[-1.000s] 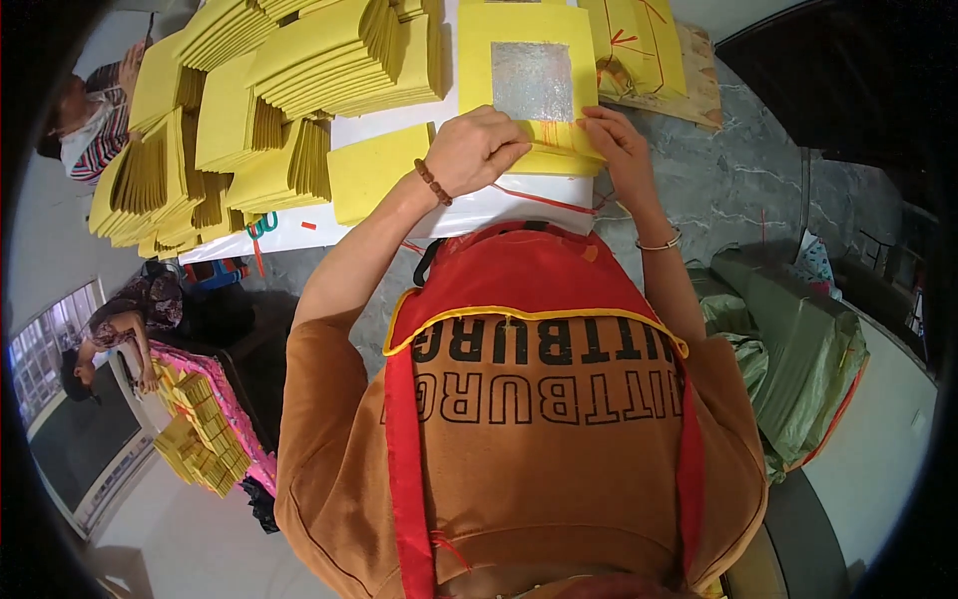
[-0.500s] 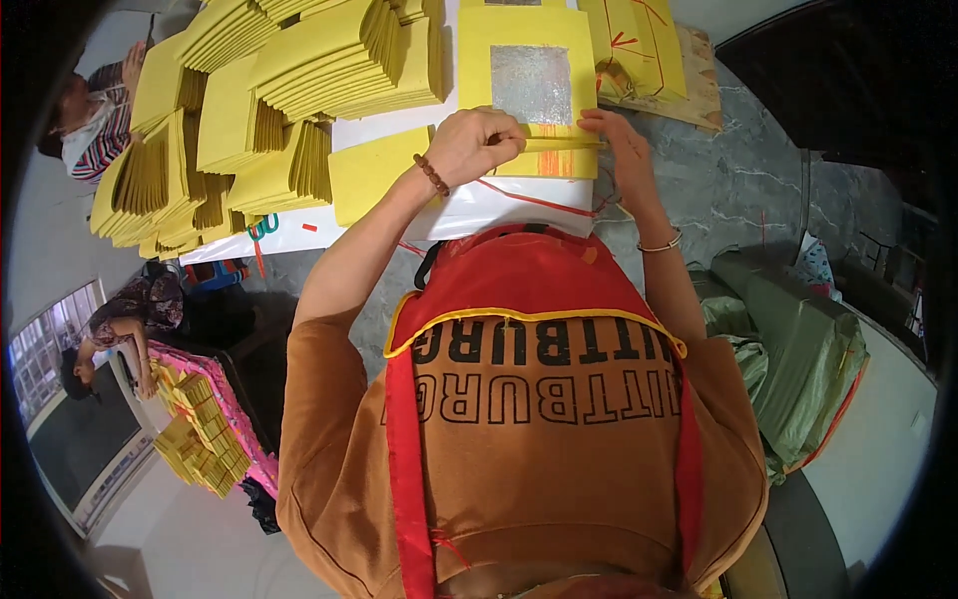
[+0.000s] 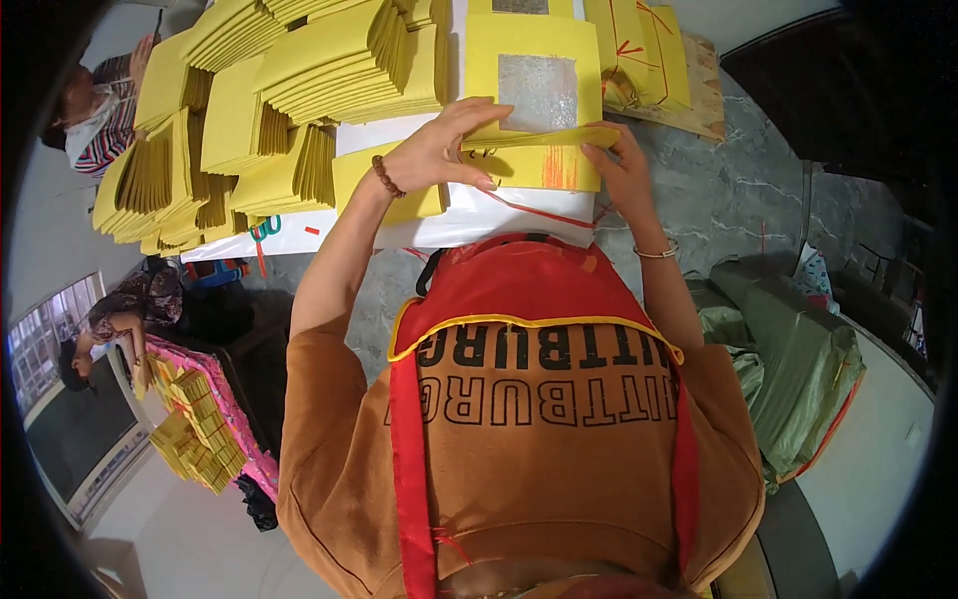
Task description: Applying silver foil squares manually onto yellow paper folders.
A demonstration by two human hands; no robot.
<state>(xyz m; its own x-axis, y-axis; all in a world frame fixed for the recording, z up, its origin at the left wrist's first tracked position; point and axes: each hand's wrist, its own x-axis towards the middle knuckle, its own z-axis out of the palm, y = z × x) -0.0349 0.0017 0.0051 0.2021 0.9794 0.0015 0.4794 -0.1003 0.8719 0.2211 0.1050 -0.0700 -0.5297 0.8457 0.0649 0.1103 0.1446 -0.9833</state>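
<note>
In front of me lies a yellow paper sheet [image 3: 482, 72] with a silver foil square [image 3: 539, 92] on it. Its near part is folded up into a raised strip [image 3: 544, 140], and orange streaks mark the yellow paper below the fold. My right hand [image 3: 621, 168] pinches the strip's right end between thumb and fingers. At the left end, my left hand [image 3: 431, 150] is open, thumb and fingers spread apart around the fold. Another piece of yellow paper [image 3: 384, 180] lies partly beneath my left wrist.
Several thick bundles of folded yellow paper [image 3: 329, 65] crowd the white-covered table [image 3: 539, 215] on the left. Teal-handled scissors [image 3: 265, 230] lie at its near edge. Tied yellow packs [image 3: 639, 50] rest on a wooden board [image 3: 707, 85] at right. Two other people work at left.
My left hand has opened from a closed grip on the fold and shifted left. My right hand has closed on the strip's right end, which now stands higher.
</note>
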